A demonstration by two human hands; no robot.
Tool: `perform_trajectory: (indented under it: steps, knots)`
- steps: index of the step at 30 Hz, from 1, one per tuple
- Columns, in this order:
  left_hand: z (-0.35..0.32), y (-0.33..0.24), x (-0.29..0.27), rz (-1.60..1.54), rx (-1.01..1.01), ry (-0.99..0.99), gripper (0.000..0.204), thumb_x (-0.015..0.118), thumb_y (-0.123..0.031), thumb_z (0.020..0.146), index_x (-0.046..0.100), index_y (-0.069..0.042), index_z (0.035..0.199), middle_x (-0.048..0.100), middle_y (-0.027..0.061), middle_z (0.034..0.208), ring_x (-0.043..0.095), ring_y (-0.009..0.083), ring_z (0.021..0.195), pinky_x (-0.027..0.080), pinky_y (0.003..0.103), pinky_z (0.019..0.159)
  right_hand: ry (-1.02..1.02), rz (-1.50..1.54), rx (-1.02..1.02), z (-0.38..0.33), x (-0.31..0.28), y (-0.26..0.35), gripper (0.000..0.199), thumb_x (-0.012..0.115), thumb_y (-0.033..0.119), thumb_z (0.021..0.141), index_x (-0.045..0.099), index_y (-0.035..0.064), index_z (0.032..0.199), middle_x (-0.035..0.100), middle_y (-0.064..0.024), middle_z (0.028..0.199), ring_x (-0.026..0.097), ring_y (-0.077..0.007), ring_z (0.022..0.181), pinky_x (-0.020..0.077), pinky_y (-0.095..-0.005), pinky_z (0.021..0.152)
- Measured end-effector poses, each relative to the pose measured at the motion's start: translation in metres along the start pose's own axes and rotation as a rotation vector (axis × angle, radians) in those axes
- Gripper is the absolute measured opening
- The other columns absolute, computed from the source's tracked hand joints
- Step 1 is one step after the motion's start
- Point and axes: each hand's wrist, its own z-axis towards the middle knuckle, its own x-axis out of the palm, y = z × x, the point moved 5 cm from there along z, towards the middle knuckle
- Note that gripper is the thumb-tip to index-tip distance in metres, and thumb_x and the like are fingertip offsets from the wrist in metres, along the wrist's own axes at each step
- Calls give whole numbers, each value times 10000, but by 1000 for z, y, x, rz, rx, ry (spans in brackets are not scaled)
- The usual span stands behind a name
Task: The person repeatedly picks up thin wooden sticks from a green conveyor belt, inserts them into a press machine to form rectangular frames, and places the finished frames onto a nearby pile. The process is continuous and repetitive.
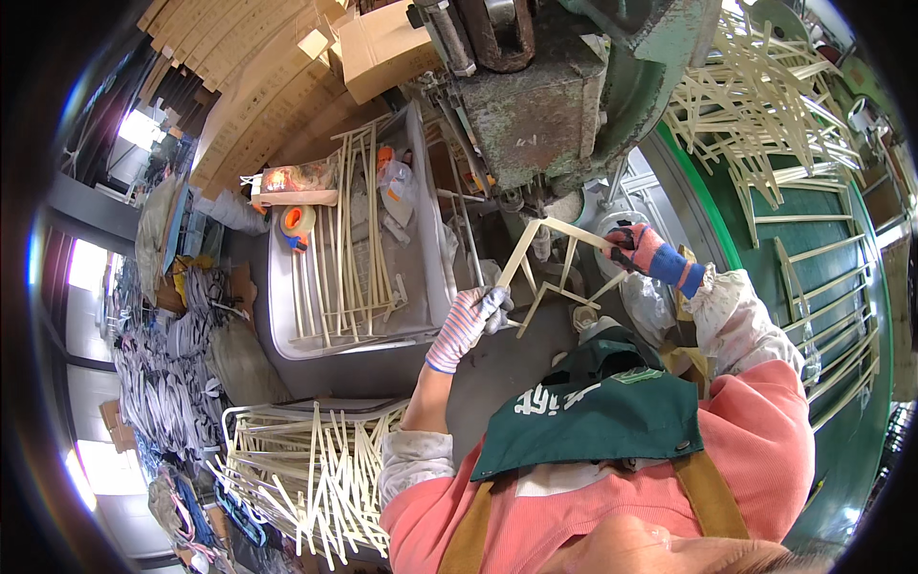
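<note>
A cream-coloured angled frame of thin flat bars [517, 254] is between my two hands. Its upper corner sits just under the lower end of a worn green press machine [535, 124]; whether the two touch, I cannot tell. My left hand [469, 325], in a striped glove with grey fingertips, closes round the frame's lower left bar. At the right end of the upper bar, my right hand [652, 256] grips it in a dark glove with red and blue parts. Thinner crossbars of the frame hang below, between the hands.
A large pale tub [284, 330] on the left holds long cream bars, an orange tape dispenser [296, 226] and a plastic bag. A heap of cream frames [325, 469] lies at lower left. More frames [765, 96] cover the green table [755, 251] on the right. Cardboard boxes [387, 48] stand behind.
</note>
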Motion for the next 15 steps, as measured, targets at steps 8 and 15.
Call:
perform_trajectory:
  steps: [8,15]
  knots:
    - [-20,-29,5,271,20,-82,255,552,-265,930,632,-23,909,526,-33,624,463,52,569,384,208,528,-151,-246,-212,-25,12,29,192,649,104,784,653,14,953,608,-119,678,557,-186,597,455,-297,594]
    - [-46,-57,-26,669,146,322,279,695,-253,827,660,22,787,574,-41,625,472,23,577,404,214,521,219,-628,-466,-86,-19,80,210,739,209,747,638,39,816,560,-141,604,515,-312,522,407,-351,491]
